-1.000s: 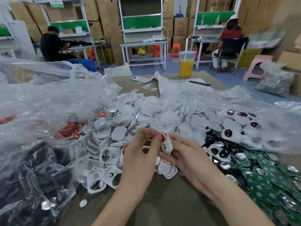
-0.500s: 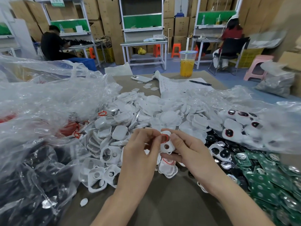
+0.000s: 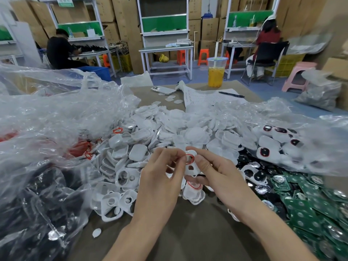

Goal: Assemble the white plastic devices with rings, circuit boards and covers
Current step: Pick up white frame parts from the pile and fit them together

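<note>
We've got 1 white shell (image 3: 190, 167) at frame centre, held above the surface (image 3: 188, 228) betw. both hands. R hand (image 3: 218, 176) has its fingers curled round the shell's right edge. L hand (image 3: 160, 179) pinches the red ring (image 3: 188, 158) at the shell's upper hole. White covers (image 3: 169, 127) are piled behind, and green circuit boards (image 3: 310, 208) lie at lower right.

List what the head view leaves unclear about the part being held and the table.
Head view:
1. red ring: left side covered by left hand fingertips, so seating is unclear.
2. white shell: bottom hidden behind right hand.
3. paper sheet: writing too small.
4. circuit boards: pile cut by right edge.
</note>
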The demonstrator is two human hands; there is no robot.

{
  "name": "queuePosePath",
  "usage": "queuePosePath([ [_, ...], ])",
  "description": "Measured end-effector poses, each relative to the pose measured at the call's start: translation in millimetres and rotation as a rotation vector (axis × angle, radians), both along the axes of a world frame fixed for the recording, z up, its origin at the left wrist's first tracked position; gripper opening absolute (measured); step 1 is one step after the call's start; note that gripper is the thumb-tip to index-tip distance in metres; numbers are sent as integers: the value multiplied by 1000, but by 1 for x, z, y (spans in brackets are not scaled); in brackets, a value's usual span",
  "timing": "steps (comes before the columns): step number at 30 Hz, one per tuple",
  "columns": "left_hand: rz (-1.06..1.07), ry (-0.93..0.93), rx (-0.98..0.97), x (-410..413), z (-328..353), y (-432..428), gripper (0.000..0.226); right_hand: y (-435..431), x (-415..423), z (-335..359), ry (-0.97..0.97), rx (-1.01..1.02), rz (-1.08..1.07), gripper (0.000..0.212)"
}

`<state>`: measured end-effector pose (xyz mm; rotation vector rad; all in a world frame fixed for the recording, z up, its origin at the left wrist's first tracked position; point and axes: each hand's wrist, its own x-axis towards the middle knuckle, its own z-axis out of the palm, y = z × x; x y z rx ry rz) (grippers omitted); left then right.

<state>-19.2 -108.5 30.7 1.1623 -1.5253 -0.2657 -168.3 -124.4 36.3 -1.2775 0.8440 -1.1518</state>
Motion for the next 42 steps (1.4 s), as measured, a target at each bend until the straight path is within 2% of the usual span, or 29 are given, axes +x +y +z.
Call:
queuePosePath([
  [5, 12, -35, 13, 2, -2, -2, 22, -1, -2, -1, 6, -12, -10, 27],
  [9, 10, -43, 15, 2, -2, -2, 16, -1, -3, -1, 4, -11, -14, 25],
  [18, 4, -27, 45, 1, -2, -1, 21, 0, -2, 0, 41, -50, -103, 27],
  [26, 24, -1, 44, 0, -2, -2, 23, -1, -1, -4, 220, -146, -123, 29],
  [36, 34, -7, 25, 2, -3, -3, 16, -2, -2, -2, 125, -145, -79, 26],
  [42, 21, 20, 38, 2, -3, -2, 4, -2, -3, -2, 158, -148, -109, 30],
])
